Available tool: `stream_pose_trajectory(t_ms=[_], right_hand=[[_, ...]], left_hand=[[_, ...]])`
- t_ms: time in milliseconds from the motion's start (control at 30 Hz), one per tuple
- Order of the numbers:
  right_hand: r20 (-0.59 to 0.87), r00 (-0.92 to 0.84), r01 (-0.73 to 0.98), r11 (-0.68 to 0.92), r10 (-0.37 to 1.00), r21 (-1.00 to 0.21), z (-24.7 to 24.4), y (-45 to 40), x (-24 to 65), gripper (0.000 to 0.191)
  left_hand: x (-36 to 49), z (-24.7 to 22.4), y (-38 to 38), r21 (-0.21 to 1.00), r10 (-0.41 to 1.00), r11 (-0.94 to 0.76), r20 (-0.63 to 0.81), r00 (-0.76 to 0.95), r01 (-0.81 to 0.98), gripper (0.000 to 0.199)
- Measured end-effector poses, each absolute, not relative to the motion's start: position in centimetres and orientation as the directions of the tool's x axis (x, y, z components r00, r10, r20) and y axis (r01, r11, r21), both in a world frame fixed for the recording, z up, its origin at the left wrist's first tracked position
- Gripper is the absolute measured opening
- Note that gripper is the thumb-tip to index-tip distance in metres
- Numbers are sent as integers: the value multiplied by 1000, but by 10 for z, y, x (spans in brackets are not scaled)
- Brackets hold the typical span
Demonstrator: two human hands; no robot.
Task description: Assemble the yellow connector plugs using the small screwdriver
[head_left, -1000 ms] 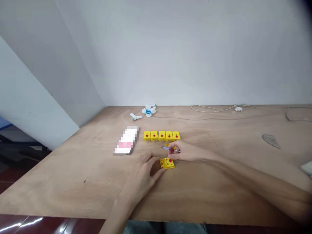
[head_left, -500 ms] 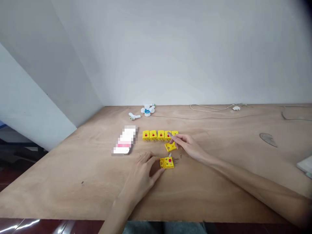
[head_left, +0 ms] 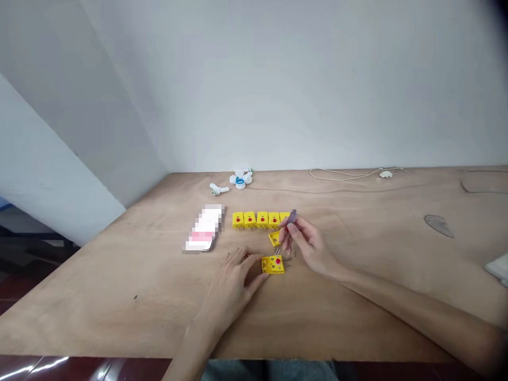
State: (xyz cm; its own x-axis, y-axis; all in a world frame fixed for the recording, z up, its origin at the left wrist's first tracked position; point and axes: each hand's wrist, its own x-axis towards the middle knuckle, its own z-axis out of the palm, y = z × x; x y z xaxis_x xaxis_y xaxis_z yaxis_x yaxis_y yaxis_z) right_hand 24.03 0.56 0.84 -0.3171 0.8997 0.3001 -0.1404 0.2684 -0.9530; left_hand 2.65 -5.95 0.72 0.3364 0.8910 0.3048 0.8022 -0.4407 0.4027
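My left hand rests on the tabletop, its thumb and fingers closed on the left end of an opened yellow plug. The plug shows a red dot, and its metal pins point right. My right hand grips a small screwdriver by its translucent greyish handle, the shaft slanting down above the plug. I cannot tell whether its tip touches the plug. Behind my right fingers lies a loose yellow cover, partly hidden. A small screw is on the table right of the plug.
Several closed yellow plugs stand in a row behind the cover. A phone lies left of them. White fittings and a thin cord are near the wall. A white object sits at the right.
My right hand has shifted slightly right and tilted the screwdriver more upright, its shaft now pointing down toward the plug. My left hand keeps its hold on the plug.
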Motion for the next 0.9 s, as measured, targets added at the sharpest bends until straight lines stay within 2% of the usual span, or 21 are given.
stream_pose_trajectory(t_ms=[567,900], right_hand=[[310,-362,-137,279,879,-950,7,8,243,30],[212,-359,-160,164,909,-973,10,14,242,36]], left_hand=[[26,7,-59,413,900,-425,284,330,805,18],[31,22,-61,376,880,-470,267,392,798,21]])
